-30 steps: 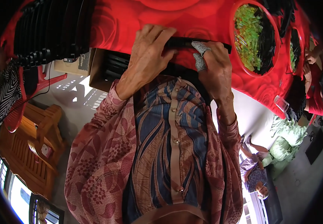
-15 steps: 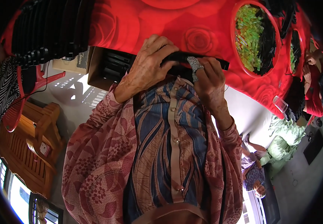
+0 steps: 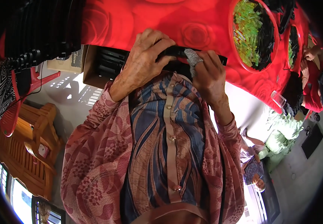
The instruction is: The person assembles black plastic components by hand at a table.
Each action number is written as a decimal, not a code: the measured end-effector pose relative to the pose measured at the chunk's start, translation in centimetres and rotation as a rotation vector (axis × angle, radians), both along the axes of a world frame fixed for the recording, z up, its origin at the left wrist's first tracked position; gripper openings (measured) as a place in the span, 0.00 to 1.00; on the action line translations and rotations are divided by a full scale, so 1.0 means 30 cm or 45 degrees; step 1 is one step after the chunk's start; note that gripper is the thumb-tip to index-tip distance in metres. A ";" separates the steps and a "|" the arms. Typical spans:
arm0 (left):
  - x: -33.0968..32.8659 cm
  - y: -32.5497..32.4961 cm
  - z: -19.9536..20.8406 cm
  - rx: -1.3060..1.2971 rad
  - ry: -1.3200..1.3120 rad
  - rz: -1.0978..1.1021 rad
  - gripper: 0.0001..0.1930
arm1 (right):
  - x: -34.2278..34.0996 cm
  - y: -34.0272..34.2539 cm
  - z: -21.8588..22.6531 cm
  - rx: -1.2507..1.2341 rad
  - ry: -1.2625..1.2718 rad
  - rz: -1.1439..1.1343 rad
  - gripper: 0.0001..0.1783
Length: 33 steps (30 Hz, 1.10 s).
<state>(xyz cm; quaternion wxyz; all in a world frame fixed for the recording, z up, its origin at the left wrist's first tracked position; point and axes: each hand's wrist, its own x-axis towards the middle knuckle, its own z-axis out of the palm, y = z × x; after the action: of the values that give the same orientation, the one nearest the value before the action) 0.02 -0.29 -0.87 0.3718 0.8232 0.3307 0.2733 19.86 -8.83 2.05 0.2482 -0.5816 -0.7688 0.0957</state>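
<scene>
A long black plastic piece (image 3: 223,59) lies across the front edge of the table, close against my body. My left hand (image 3: 144,61) is closed over its left part, thumb and fingers pinching toward each other. My right hand (image 3: 210,74) grips it farther right, and a grey wrapping (image 3: 193,58) covers one of that hand's fingers. The piece's right end sticks out past my right knuckles. Both hands hide much of it, so its exact kind does not show.
A red-rimmed basket (image 3: 274,48) of green-yellow translucent pieces and black pieces stands right on the red tablecloth (image 3: 161,20). Black parts (image 3: 42,30) are stacked at upper left, above a cardboard box (image 3: 90,71). A clear cup (image 3: 278,99) and a co-worker's hands (image 3: 308,56) are at right.
The whole view has shifted slightly. Both hands keep their hold on the black piece, with only small finger movements.
</scene>
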 end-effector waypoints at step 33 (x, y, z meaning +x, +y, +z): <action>0.100 0.044 -0.005 0.427 0.086 -0.232 0.11 | 0.063 -0.010 0.002 -0.063 -0.146 -0.086 0.11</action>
<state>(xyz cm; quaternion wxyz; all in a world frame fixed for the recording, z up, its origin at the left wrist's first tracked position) 3.03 1.03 -1.03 0.2414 0.9089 0.2170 0.2619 21.75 -9.11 2.12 0.1922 -0.6177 -0.7591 0.0727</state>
